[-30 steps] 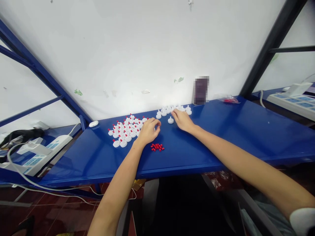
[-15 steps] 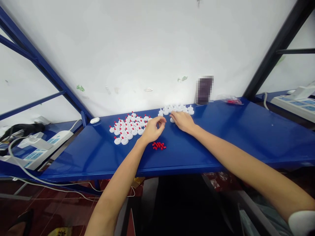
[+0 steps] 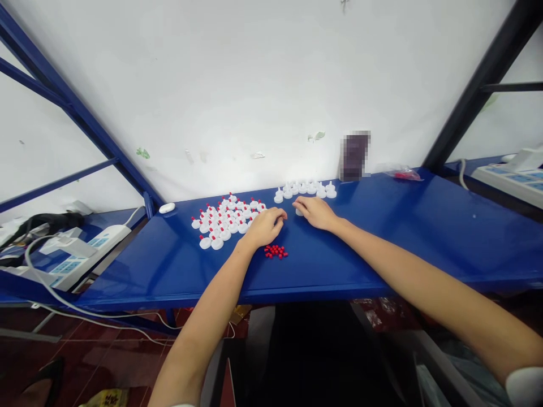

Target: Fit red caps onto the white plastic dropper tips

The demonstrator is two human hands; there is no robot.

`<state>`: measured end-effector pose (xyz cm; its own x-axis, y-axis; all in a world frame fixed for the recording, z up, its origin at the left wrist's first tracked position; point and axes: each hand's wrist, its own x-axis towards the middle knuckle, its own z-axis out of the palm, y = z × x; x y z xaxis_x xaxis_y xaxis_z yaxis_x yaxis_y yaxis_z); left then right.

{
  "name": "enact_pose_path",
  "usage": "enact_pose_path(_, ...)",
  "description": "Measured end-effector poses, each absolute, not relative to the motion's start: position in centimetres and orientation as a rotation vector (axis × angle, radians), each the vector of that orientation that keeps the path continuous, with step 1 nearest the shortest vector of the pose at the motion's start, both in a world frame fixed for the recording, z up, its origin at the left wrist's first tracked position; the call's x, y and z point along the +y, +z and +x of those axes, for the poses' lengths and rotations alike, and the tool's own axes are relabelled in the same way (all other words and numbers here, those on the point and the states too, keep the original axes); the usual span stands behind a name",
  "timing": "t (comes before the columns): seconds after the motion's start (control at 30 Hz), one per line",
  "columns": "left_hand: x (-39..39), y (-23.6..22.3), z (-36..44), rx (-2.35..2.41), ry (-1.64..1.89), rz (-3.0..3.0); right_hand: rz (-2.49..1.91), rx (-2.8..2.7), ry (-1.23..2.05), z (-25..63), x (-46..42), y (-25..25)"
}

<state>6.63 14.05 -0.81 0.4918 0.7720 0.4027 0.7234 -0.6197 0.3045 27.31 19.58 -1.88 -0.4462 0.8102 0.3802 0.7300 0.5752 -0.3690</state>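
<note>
My right hand (image 3: pixel 316 213) is closed on a white nozzle cap (image 3: pixel 299 212), mostly covered by the fingers, low over the table. My left hand (image 3: pixel 263 228) is beside it, fingers curled toward the thumb; whatever they hold, if anything, is hidden. Just below the left hand lies a small pile of red tips (image 3: pixel 275 251). Left of that hand stands a wide cluster of white nozzle caps with red tips (image 3: pixel 224 220). Behind the right hand, a group of white nozzle caps without red tips (image 3: pixel 303 188) lines the wall side.
The blue table (image 3: pixel 382 237) runs along a white wall. A dark pixelated object (image 3: pixel 355 156) leans there. A clear bag with red pieces (image 3: pixel 405 174) lies at the right, a white oval object (image 3: pixel 167 208) at the left. Power strips (image 3: pixel 85 254) flank the table.
My right hand has drawn slightly back from the plain white caps with one cap in it. The left hand's fingers have turned down a little. The view has shifted slightly.
</note>
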Motion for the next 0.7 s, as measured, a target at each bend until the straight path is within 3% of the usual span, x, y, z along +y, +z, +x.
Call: enact_pose_path(0.7, 13.9, -0.6, 6.8, 1.368, 0.824, 2.606, -1.096, -1.885, 0.868, 27.6, 20.7, -2.0)
